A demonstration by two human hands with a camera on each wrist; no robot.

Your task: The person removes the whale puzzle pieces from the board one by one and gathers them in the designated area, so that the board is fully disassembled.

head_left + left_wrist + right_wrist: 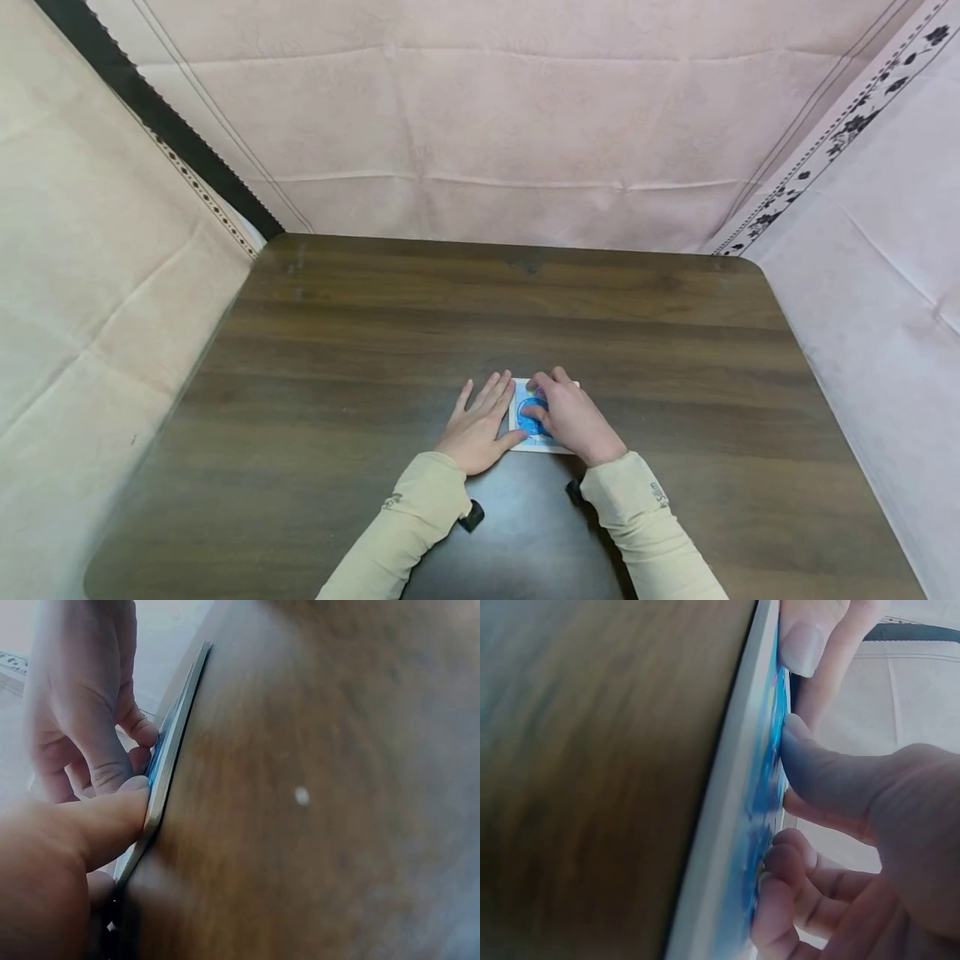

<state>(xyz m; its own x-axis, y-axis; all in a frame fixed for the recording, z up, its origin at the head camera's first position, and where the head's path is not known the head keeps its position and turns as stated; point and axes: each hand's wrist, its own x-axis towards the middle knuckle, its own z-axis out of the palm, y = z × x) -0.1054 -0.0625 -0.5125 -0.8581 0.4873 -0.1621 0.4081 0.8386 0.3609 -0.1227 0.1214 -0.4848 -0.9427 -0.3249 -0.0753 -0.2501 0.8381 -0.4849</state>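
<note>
A thin, flat square board (521, 398) with a white border and a blue printed face lies on the table. My left hand (474, 432) lies along its left side, fingers straight and spread, thumb resting on the lower left corner. Over the right part of the board is my right hand (576, 417), hiding much of the print. In the right wrist view, that hand's thumb (802, 761) and bent fingertips (772, 911) touch the blue face, set apart from each other. The left wrist view shows the board's pale edge (176, 742) low against the wood.
The brown wood-grain table (337, 350) has rounded corners and extends well beyond the board on every side. Pale cloth sheets (480, 125) hang behind it and at both sides. A dark band is strapped at each wrist, below the light sleeves (427, 500).
</note>
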